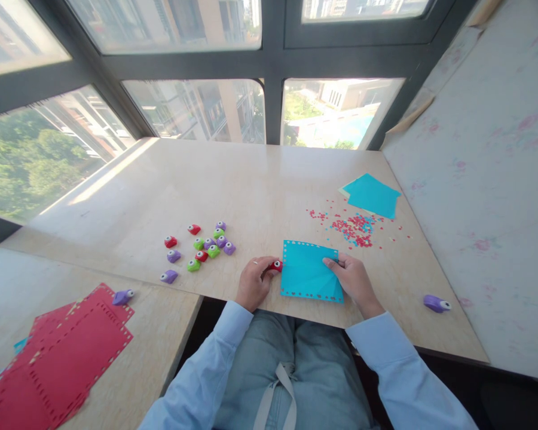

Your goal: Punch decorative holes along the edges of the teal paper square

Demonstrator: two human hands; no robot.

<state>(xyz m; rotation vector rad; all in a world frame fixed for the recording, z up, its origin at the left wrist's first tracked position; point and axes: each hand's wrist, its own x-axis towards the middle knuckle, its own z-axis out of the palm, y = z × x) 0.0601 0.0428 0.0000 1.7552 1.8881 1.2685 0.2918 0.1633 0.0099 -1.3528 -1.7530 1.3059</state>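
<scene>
Left grip (255,280) curled tight, right grip (352,276) pinching.

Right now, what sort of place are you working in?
Probably a craft corner at a high-rise window. A pale table runs under big dark-framed windows overlooking buildings and trees; small paper punches and confetti lie on it, and both hands work a punched blue sheet.
</scene>
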